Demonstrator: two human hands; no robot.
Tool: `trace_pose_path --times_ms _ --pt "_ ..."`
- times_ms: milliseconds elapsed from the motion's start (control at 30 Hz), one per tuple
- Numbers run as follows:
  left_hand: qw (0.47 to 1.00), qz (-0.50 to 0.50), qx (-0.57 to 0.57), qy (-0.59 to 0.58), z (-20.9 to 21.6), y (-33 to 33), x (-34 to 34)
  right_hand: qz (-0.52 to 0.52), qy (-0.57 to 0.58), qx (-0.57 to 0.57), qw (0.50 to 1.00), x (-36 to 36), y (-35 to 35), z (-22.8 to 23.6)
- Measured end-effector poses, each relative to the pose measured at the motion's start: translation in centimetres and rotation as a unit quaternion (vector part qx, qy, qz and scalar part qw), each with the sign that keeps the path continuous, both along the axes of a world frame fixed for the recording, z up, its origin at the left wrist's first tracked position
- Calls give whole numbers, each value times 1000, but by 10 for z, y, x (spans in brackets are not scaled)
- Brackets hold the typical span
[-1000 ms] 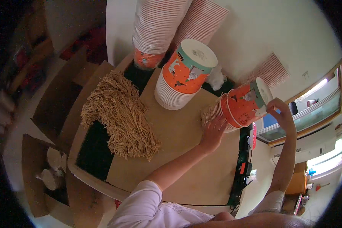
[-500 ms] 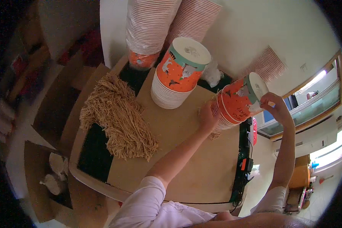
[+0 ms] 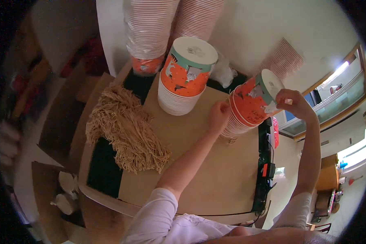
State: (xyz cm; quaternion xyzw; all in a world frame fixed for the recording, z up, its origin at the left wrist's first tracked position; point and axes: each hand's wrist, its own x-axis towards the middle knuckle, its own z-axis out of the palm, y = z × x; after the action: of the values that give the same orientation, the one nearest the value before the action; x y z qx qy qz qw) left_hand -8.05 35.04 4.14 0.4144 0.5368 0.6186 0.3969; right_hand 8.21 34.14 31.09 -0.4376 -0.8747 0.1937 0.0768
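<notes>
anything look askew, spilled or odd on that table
The tilted stack of round orange paper buckets looks askew, with the right hand at its raised base. Tan string-like strands show at its lower end, unlike the upright orange-and-white bucket stack beside it. No spill or damage is visible.

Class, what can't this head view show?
Tall plastic-wrapped stack of white-rimmed paper tubs: top cut off by head view's upper edge.
Left hand: palm hidden in head view by its own back.
Orange and green paper tub at right hand: walls hide inside, head view.
</notes>
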Motion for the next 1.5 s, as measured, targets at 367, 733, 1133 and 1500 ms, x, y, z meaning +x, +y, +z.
trace_pose_path --times_ms 367,733,1133,1500 --pt "955 -148 -87 -243 -2 -6 -10 -4 -15 -36 999 5 9 -4" --pt "969 -121 -84 -200 17 -2 -27 5 61 -120 991 12 12 -18" --pt "998 -48 -15 -29 8 21 -44 -68 330 204 919 35 -22 -51" --pt "991 -2 9 134 19 28 -42 135 -180 319 921 -96 29 -80"
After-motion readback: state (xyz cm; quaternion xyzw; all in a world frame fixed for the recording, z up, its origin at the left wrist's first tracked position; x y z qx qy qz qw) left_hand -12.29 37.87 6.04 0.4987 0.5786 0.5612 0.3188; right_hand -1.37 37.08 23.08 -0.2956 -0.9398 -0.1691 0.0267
